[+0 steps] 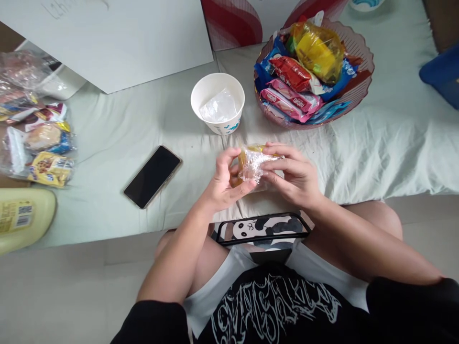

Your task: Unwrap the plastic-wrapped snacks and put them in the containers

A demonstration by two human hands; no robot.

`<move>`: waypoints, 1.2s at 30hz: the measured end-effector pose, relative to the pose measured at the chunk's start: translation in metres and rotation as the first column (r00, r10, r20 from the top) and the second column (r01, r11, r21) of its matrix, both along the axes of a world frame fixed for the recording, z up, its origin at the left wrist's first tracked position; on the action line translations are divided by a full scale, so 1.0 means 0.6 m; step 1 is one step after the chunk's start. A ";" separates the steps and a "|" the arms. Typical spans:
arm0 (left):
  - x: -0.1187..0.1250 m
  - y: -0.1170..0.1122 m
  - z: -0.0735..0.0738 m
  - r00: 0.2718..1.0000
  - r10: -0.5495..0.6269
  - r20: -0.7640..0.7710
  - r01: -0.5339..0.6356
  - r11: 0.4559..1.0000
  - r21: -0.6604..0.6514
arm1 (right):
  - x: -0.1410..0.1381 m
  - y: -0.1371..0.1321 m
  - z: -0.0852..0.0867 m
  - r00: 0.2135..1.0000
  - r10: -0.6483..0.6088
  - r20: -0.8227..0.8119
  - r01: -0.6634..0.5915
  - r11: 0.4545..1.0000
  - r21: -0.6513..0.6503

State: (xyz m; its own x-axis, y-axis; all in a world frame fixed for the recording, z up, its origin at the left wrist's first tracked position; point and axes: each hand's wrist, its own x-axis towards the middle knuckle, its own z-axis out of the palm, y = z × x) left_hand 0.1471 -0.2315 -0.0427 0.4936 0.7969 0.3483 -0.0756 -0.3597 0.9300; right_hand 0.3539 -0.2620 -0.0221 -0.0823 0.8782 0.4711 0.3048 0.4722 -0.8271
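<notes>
Between my two hands is a small item in crinkled clear plastic wrap with yellow parts, a wrapped packet; its contents I cannot make out. My left hand curls around its left side, thumb in front. The fingers of my right hand press on its right side and top. Just behind my hands stands a white paper cup with a piece of clear plastic inside. A pink scalloped bowl full of wrapped snacks stands to the right, with a yellow packet on top.
A dark-screened phone lies left of my hands. Further left are a bag of snacks and a yellow bottle. A white board stands behind. A panda-patterned case rests by my lap; a blue object is far right.
</notes>
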 end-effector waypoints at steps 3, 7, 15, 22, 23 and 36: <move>-0.005 0.004 0.003 0.993 0.025 -0.114 -0.014 0.995 0.099 | -0.004 0.001 0.003 0.996 -0.033 0.084 0.037 0.999 -0.038; -0.011 0.011 0.013 0.978 0.110 -0.178 -0.087 0.987 0.135 | 0.006 0.002 0.010 0.988 -0.060 0.145 0.064 0.998 -0.018; -0.026 0.024 0.018 0.870 0.492 -0.026 -0.475 0.853 0.215 | 0.083 0.005 -0.015 0.726 -0.203 0.657 0.326 0.943 -0.069; -0.021 0.022 0.021 0.824 0.564 -0.053 -0.545 0.814 0.199 | 0.078 0.001 -0.004 0.805 -0.145 0.575 0.242 0.966 -0.094; -0.020 0.021 0.020 0.822 0.568 -0.053 -0.548 0.812 0.203 | 0.072 -0.002 0.004 0.853 -0.118 0.509 0.224 0.962 -0.153; -0.003 0.004 0.011 0.895 0.440 -0.075 -0.395 0.860 0.323 | -0.014 -0.035 0.033 0.871 0.120 -0.476 -0.440 0.621 -0.649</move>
State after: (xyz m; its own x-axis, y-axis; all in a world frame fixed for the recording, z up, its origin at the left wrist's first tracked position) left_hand 0.1454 -0.2289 -0.0360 0.1985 0.8120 0.5489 0.2666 -0.5836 0.7670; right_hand 0.3454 -0.2828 -0.0021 -0.3552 0.9005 -0.2509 -0.1222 -0.3109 -0.9426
